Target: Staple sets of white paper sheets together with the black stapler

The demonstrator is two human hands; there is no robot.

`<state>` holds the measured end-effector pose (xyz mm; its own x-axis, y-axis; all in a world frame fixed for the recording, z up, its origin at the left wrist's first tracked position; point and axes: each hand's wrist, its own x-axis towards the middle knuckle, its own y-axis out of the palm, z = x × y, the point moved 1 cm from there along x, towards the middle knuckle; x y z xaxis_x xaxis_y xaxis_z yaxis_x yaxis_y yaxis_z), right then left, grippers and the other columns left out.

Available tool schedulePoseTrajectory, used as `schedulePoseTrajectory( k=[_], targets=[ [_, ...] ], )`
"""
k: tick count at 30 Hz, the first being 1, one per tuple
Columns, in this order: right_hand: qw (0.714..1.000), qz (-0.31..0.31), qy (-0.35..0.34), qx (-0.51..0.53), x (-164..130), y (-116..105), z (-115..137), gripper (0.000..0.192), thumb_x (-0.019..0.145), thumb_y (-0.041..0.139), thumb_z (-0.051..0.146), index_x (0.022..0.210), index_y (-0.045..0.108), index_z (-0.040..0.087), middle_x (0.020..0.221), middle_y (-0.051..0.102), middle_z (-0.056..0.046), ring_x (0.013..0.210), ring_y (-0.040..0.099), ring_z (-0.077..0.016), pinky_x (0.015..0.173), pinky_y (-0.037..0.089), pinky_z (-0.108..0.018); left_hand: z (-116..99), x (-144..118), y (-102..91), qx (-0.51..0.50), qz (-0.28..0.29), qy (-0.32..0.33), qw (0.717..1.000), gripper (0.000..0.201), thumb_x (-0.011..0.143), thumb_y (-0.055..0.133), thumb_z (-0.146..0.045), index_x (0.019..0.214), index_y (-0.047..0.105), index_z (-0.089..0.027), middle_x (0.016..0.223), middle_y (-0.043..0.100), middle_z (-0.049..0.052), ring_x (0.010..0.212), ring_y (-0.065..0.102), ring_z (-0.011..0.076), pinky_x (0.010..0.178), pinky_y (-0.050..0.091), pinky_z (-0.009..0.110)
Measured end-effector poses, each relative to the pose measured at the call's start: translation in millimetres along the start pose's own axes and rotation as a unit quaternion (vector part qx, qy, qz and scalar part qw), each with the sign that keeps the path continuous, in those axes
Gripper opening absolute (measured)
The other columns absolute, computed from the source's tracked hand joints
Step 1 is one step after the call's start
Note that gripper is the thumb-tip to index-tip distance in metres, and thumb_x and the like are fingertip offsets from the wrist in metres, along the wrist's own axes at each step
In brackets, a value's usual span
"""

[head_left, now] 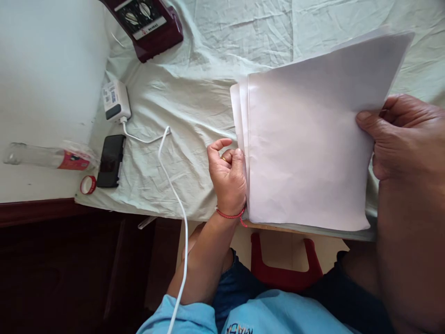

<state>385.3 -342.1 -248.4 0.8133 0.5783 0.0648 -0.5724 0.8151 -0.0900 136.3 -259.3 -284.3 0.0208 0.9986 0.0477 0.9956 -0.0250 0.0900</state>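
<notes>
Several large white paper sheets (306, 144) lie in a stack at the table's front edge, their left edges slightly staggered. My right hand (406, 134) grips the right side of the sheets, thumb on top, and the far right corner is lifted off the cloth. Beside the stack's left edge is my left hand (227, 169), closed, with the thumb pressed toward the curled fingers and the index finger bent outward. Whatever it pinches, if anything, is too small to make out. A ring and a red string bracelet are on it.
A pale cloth (194, 97) covers the table. On the left are a white adapter (116, 99), a black phone (111, 161), a clear bottle (52, 157) and a red-and-white ring (88, 185). A white cable (174, 185) crosses my left arm. A maroon device (149, 28) stands behind.
</notes>
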Motion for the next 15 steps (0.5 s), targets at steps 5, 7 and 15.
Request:
schedulePoseTrajectory(
  k=[5, 7, 15],
  targets=[
    [1.0, -0.009, -0.001, -0.028, 1.5, -2.2, 1.0, 0.02, 0.076, 0.076, 0.005, 0.085, 0.084, 0.022, 0.082, 0.077, -0.001, 0.065, 0.059, -0.0087, 0.059, 0.045, -0.028, 2.0, -0.7, -0.1, 0.011, 0.037, 0.001, 0.999, 0.021, 0.098, 0.077, -0.039, 0.105, 0.066, -0.022, 0.087, 0.065, 0.0, 0.073, 0.059, 0.0102, 0.069, 0.048, 0.022],
    [0.999, -0.01, -0.006, -0.031, 2.0, -2.6, -0.1, 0.019, 0.076, 0.075, 0.006, 0.085, 0.083, 0.021, 0.083, 0.077, -0.002, 0.065, 0.059, -0.0096, 0.06, 0.046, -0.029, 2.8, -0.3, 0.0, -0.002, 0.025, -0.011, 1.0, 0.03, 0.096, 0.079, -0.046, 0.11, 0.065, -0.024, 0.081, 0.06, -0.003, 0.065, 0.054, 0.0095, 0.062, 0.045, 0.023],
    [1.0, 0.006, -0.009, 0.009, -0.5, 0.0, 1.2, 0.021, 0.078, 0.075, 0.002, 0.085, 0.083, 0.02, 0.083, 0.076, -0.001, 0.068, 0.061, -0.0081, 0.064, 0.048, -0.028, -2.3, -0.3, -0.6, 0.03, 0.068, -0.055, 0.996, 0.04, 0.089, 0.085, -0.056, 0.089, 0.066, -0.02, 0.071, 0.06, -0.003, 0.061, 0.052, 0.0094, 0.057, 0.042, 0.023]
  ],
)
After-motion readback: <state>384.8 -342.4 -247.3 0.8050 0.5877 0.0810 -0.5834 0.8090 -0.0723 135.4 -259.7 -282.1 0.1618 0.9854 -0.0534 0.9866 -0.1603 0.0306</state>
